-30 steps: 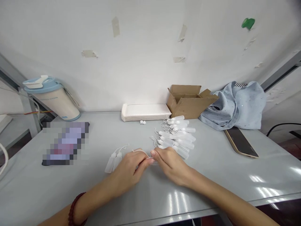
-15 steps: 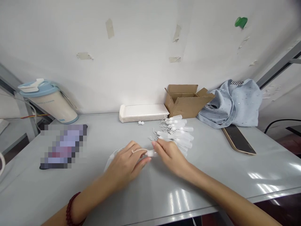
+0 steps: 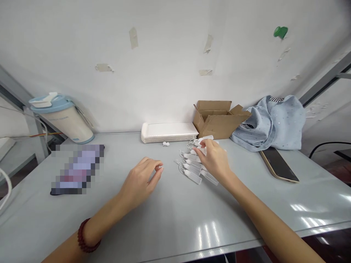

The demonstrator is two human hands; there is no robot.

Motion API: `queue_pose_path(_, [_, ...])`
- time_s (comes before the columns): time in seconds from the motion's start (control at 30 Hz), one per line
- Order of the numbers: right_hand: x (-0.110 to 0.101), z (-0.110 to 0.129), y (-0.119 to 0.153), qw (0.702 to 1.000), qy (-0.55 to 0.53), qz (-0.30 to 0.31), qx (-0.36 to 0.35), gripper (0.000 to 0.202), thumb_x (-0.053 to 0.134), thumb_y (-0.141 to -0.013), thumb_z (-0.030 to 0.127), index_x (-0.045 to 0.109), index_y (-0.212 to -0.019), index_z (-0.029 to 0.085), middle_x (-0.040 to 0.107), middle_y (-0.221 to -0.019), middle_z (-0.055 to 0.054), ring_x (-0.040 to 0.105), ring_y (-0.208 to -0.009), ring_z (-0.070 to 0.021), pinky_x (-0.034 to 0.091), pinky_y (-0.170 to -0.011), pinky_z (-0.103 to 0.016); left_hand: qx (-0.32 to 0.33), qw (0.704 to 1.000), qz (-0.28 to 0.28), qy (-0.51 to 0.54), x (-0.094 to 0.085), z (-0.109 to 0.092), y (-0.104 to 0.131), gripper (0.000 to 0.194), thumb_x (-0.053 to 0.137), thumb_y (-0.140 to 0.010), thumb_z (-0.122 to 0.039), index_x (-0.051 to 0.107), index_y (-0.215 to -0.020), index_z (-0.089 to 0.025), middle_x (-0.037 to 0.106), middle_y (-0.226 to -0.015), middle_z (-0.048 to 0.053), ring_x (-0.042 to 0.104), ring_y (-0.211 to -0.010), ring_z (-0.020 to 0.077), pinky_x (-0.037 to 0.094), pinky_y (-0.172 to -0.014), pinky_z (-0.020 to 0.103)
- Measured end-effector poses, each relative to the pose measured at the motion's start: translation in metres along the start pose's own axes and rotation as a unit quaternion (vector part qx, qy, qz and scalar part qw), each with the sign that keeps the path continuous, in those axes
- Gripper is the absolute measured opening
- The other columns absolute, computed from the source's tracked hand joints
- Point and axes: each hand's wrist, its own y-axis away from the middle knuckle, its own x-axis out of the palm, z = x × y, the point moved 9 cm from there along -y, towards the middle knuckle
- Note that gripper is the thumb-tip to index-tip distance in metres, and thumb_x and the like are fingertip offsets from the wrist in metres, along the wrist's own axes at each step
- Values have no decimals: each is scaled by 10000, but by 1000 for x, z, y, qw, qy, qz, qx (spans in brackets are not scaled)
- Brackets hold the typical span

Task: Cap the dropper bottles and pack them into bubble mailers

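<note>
Small translucent plastic bottles [image 3: 192, 176] with white caps and thin looped cords lie in a loose pile right of the table's middle. Over the upper part of this pile is my right hand [image 3: 215, 157]. Its thumb and forefinger are apart, close to the bottles, and the hand covers some of them. To the left, my left hand [image 3: 141, 179] hovers above the table, thumb and forefinger pinched together. A tiny white spot shows between those fingertips, too small to name.
Behind the pile stand an open cardboard box [image 3: 222, 126] and a stack of white flat packets [image 3: 170, 132]. Small white pieces [image 3: 165, 144] lie before the stack. A phone [image 3: 279, 165] and blue cloth bag [image 3: 285, 124] are right; a tumbler [image 3: 67, 118] and blurred-out item [image 3: 78, 170] left.
My hands have parted from over the middle of the table. The right moved up onto the bottle pile, the left slightly left. The white capped piece and cord between them no longer show there.
</note>
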Motion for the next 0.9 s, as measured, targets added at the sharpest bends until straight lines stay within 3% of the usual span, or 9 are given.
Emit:
queue_pose_path(0.23, [-14,3,-2,999,-4,-33,-24,207,473,-888,330,556,-782,174,632,-780,-78,532,-615,-183,272,-473,-268,-64,996,52,-43,9,26,-12,208,403,-888,-255,601,-879,-190,660,-855,50,597,-846,204,483,-611,282])
queue_pose_path(0.43, [-24,20,5,996,-52,-59,-43,162,466,-890,290,539,-796,179,630,-775,-64,533,-608,-168,306,-479,-262,-70,990,56,-106,10,50,-62,286,399,-866,-223,622,-1027,-143,678,-932,87,600,-921,249,482,-753,351])
queue_pose_path(0.6, [-27,32,11,990,-104,-67,-70,89,470,-881,251,513,-837,187,637,-777,-52,539,-622,-161,348,-512,-259,-25,985,69,-158,25,51,-93,267,423,-863,-181,628,-1027,-135,658,-918,125,537,-974,297,453,-760,383])
queue_pose_path(0.9, [-24,38,15,985,-137,-62,-86,93,452,-886,226,501,-811,199,615,-743,-42,527,-622,-156,357,-522,-256,-11,980,63,-190,39,52,-105,245,400,-888,-166,638,-840,-134,656,-852,118,537,-896,266,444,-735,358])
